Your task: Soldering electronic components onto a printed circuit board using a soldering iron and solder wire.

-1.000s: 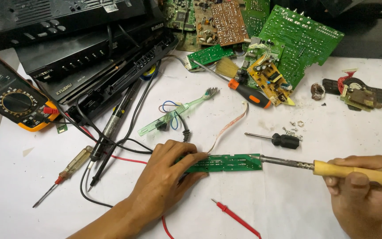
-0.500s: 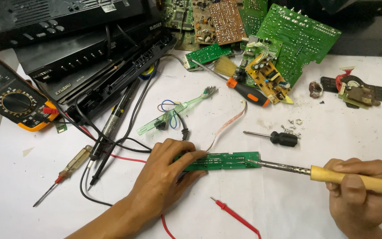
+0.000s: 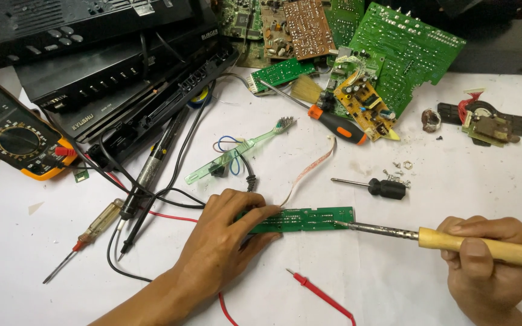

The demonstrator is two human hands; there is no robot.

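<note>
Left hand [image 3: 222, 241] pins narrow green circuit board [image 3: 309, 218] flat on desk [image 3: 394, 278]. Right hand [image 3: 484, 265] grips soldering iron [image 3: 454, 240], tip touching the board's right end. Soldering step; looks like it needs steady contact.

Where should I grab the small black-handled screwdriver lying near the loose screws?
Take the small screwdriver by its stubby black handle, coming straight down from above. It lies flat on the white sheet, bare shaft pointing left, handle at the right end. The handle is the thickest part, with open space on both sides; loose screws sit just above it.
</note>
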